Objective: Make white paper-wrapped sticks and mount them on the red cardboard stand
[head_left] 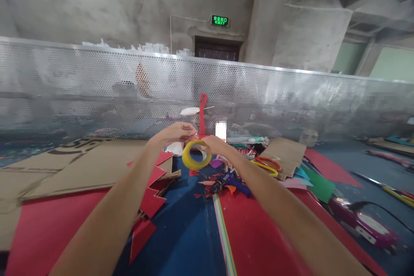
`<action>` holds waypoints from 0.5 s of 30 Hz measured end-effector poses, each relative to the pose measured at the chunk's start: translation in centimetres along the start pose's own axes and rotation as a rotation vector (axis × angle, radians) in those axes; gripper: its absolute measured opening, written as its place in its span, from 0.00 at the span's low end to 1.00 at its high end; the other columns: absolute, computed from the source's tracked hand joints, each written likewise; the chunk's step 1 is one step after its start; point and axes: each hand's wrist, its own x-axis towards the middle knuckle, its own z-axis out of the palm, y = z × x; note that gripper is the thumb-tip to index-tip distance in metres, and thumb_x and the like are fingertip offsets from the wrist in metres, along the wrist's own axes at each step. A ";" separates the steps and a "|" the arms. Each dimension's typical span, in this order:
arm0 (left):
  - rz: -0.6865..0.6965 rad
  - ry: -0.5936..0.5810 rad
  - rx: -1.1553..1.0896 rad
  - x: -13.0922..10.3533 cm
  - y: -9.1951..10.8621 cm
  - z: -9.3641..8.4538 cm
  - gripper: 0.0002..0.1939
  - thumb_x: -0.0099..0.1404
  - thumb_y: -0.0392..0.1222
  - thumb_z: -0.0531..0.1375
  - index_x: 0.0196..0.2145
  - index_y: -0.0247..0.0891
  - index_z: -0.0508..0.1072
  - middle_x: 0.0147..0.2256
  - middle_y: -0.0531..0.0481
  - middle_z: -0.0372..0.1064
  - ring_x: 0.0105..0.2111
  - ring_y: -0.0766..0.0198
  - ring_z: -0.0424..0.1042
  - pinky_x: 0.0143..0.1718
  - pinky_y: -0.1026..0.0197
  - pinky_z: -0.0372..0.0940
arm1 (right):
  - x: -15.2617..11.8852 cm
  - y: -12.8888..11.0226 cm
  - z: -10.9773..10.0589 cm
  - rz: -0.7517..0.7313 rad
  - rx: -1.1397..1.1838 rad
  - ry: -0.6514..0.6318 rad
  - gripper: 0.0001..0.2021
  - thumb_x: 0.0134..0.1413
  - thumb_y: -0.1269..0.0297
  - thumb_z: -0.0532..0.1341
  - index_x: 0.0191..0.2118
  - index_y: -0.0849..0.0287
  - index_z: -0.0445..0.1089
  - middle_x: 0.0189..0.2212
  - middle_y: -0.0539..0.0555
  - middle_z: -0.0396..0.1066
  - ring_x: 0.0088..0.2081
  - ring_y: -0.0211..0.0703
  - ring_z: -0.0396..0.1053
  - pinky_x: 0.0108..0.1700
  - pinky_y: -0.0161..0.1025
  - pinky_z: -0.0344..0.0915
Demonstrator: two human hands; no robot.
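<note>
Above the middle of the table, my right hand (pixel 214 144) is closed on a roll of yellow tape (pixel 187 161), its thumb and fingers at the roll's upper right rim. Close beside it, my left hand (pixel 178 132) has its fingers pinched together just above the roll. What sits between those fingertips is too small to make out. Behind both hands, a red strip with a loop at its top (pixel 202 114) stands upright in front of the perforated metal panel. Below the roll, a blue glue gun (pixel 231 181) lies among red scraps.
Cardboard sheets (pixel 93 161) and jagged red pieces (pixel 153 200) cover the left side. To the right are a large red sheet (pixel 258 228), scissors with red and yellow handles (pixel 270 167), green paper (pixel 318 184) and a purple corded device (pixel 365 224). A perforated metal panel (pixel 155 77) closes off the back.
</note>
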 end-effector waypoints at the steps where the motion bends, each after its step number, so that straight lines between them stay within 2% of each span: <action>1: 0.002 0.015 -0.011 -0.2 0.2 -0.3 0.15 0.57 0.53 0.67 0.35 0.41 0.74 0.35 0.50 0.74 0.34 0.64 0.73 0.41 0.61 0.65 | 0.2 -0.1 0.0 0.006 -0.001 -0.023 0.19 0.62 0.53 0.55 0.44 0.62 0.75 0.42 0.61 0.77 0.43 0.49 0.74 0.40 0.35 0.61; 5: -0.019 0.054 -0.038 -0.5 0.6 -0.6 0.16 0.55 0.53 0.68 0.35 0.41 0.75 0.36 0.49 0.75 0.36 0.62 0.74 0.41 0.61 0.65 | 0.8 -0.7 0.8 0.053 0.014 -0.094 0.20 0.59 0.49 0.58 0.38 0.63 0.77 0.36 0.60 0.78 0.37 0.47 0.74 0.35 0.34 0.61; 9: -0.002 0.044 -0.003 -0.5 0.6 -0.2 0.16 0.55 0.53 0.68 0.34 0.40 0.74 0.35 0.49 0.75 0.37 0.61 0.74 0.41 0.60 0.66 | 0.6 -0.5 1.2 0.111 0.057 -0.041 0.19 0.62 0.51 0.55 0.39 0.60 0.77 0.37 0.58 0.78 0.39 0.45 0.73 0.37 0.34 0.61; 12: 0.010 0.010 0.026 -0.5 0.5 0.0 0.16 0.57 0.53 0.66 0.34 0.39 0.73 0.35 0.48 0.75 0.38 0.61 0.73 0.41 0.61 0.66 | -1.2 1.1 0.1 0.142 0.088 0.020 0.16 0.62 0.54 0.56 0.43 0.59 0.75 0.42 0.58 0.77 0.42 0.45 0.73 0.39 0.34 0.61; 15: 0.018 -0.010 0.029 -0.2 0.2 0.1 0.17 0.57 0.54 0.66 0.35 0.39 0.73 0.37 0.47 0.75 0.38 0.61 0.74 0.41 0.61 0.66 | -4.8 3.4 -1.3 0.160 0.108 0.046 0.13 0.61 0.58 0.57 0.44 0.57 0.75 0.41 0.56 0.77 0.40 0.43 0.73 0.38 0.33 0.60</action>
